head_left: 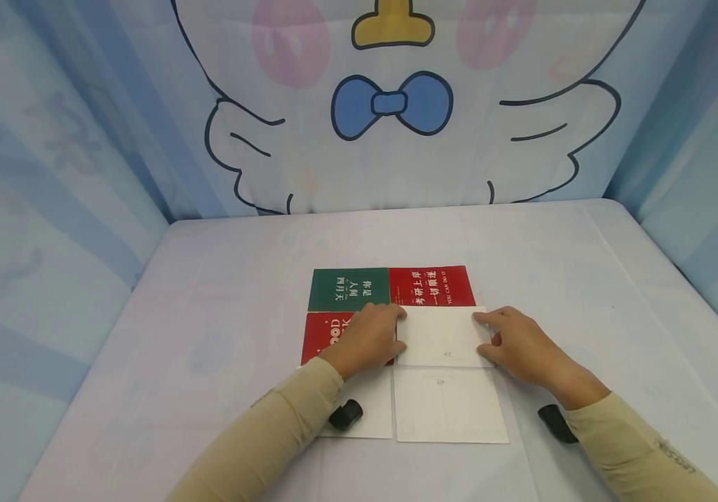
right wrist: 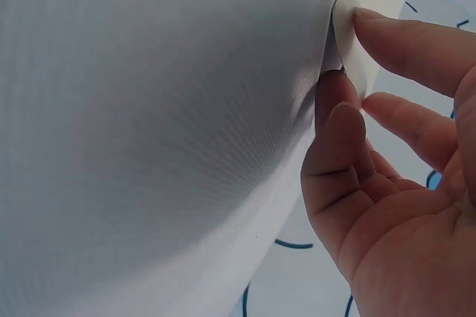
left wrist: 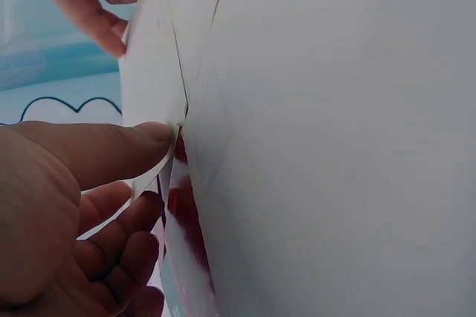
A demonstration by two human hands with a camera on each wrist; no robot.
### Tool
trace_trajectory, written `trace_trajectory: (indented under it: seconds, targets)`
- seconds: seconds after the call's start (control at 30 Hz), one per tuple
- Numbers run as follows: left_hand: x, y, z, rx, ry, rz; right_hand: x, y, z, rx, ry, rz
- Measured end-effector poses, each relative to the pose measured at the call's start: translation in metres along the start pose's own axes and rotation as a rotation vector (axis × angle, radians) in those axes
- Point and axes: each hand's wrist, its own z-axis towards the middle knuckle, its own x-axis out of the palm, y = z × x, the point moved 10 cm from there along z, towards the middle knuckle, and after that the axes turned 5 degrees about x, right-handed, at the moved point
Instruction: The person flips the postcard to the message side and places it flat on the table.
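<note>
A blank-looking white postcard (head_left: 440, 336) lies face down between my two hands in the head view. My left hand (head_left: 373, 340) holds its left edge with thumb and fingers. On the opposite edge, my right hand (head_left: 518, 347) pinches it. In the left wrist view, the left thumb (left wrist: 141, 146) rests on the card's corner, with the other fingers curled beside it. From the right wrist view, the right hand (right wrist: 405, 146) has thumb and index finger at the card's edge, which stands slightly lifted. A second white postcard (head_left: 449, 406) lies just below it, nearer to me.
Behind the held card lie a green card (head_left: 349, 289) and a red card (head_left: 431, 284). Another red card (head_left: 321, 333) is partly covered by my left hand. A white card (head_left: 374, 408) sits under the left forearm. The white-covered table (head_left: 114, 390) meets a patterned curtain (head_left: 390, 167).
</note>
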Motion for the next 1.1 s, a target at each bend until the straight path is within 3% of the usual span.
trace_trajectory:
  seconds: [0.6,0.83,1.1]
  targets:
    - [-0.0002,0.0014,-0.0039,0.005,0.001,0.011,0.0045,0.0011,0.0008,-0.012,0.04,-0.014]
    - [-0.0026,-0.0029,-0.0049,0.061,-0.013,0.073,0.0029,0.0023,-0.0001,-0.009,0.014,-0.038]
    - [0.0015,-0.0009,-0.0047,0.052,0.027,0.014,0.0046,0.0034,-0.0008,-0.026,0.039,-0.044]
